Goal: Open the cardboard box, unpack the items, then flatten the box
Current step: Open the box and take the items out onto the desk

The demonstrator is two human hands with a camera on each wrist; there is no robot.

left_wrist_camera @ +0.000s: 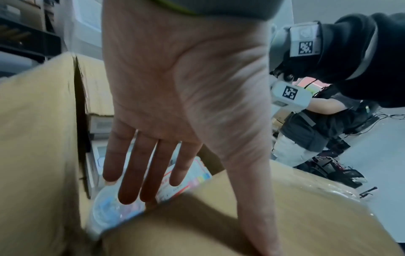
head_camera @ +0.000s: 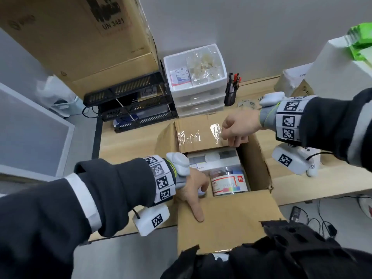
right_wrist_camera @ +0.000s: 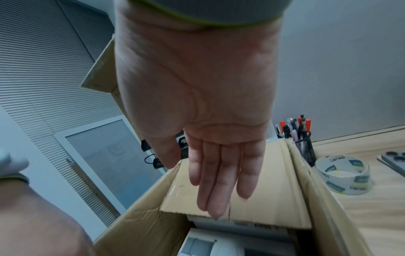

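Note:
The open cardboard box stands on a wooden table. My left hand reaches in at its near left corner. The thumb lies along the near flap, which is folded out toward me. In the left wrist view the straight fingers hover over a clear labelled tub and grip nothing. The tub lies beside white boxes inside. My right hand rests flat, fingers straight, on the taped far flap, with fingertips at its edge.
Behind the box stand a white drawer unit, a black pen holder and a black rack. A tall carton leans at back left. A tape roll and a phone lie to the right. Another person works nearby.

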